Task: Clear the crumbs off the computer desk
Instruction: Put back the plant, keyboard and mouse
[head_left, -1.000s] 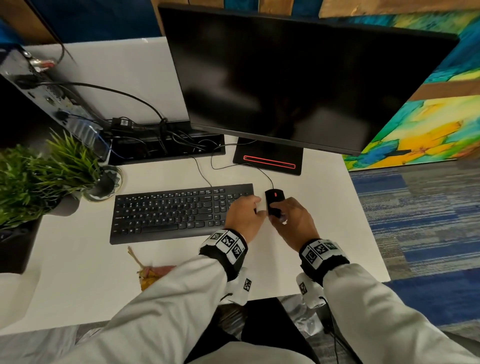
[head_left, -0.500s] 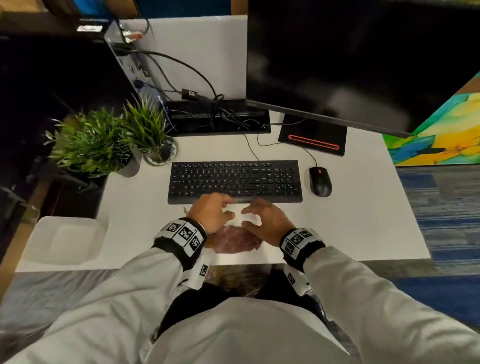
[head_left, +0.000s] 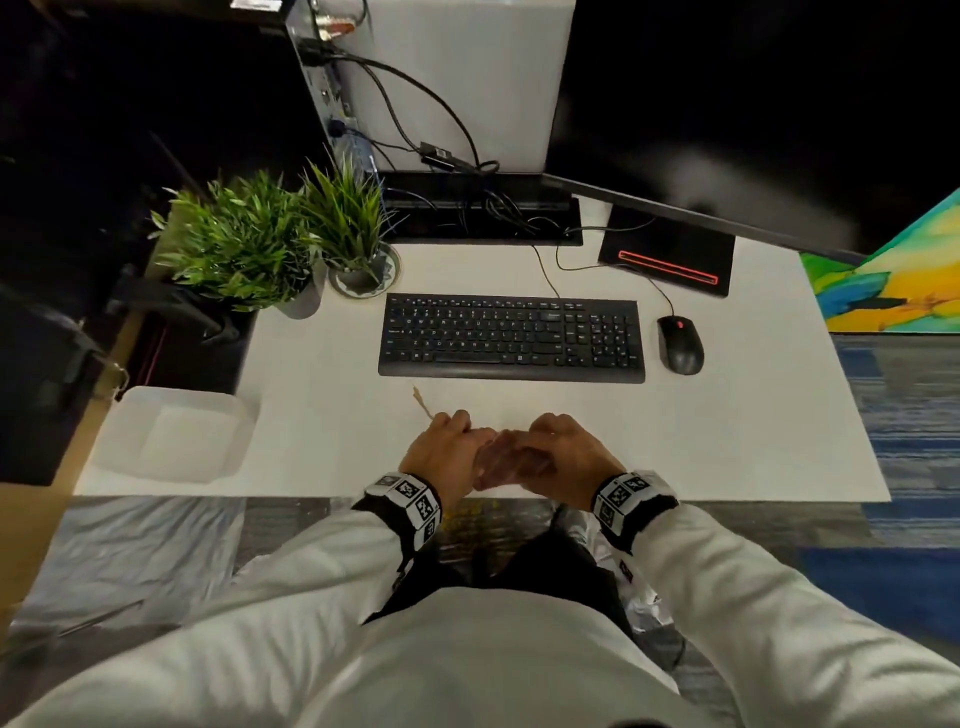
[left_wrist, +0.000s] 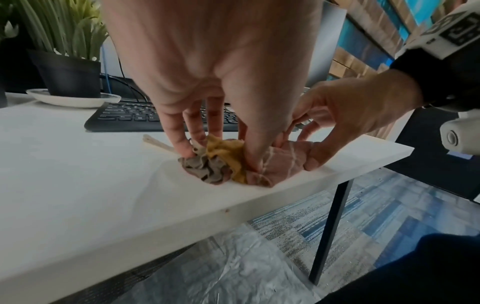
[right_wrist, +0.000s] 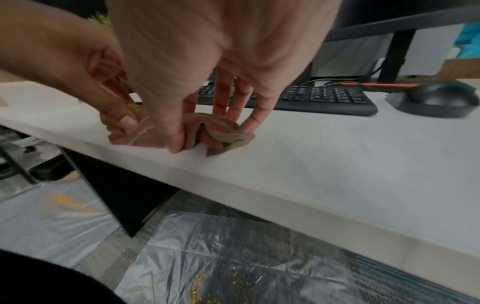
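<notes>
A crumpled pink, yellow and grey cloth lies bunched on the white desk close to its near edge. My left hand pinches its left part with thumb and curled fingers. My right hand pinches its right part the same way. A pale fringe of the cloth sticks out past my left hand. Yellow crumbs lie on the plastic sheet on the floor under the desk edge. I see no crumbs on the desk top.
A black keyboard and mouse sit just beyond my hands, the monitor base behind them. Two potted plants stand at the back left. A white tray rests on the near left corner.
My hands left the mouse and keyboard, came back to the near edge, and now both pinch the cloth, which is more bunched than half a second ago.
</notes>
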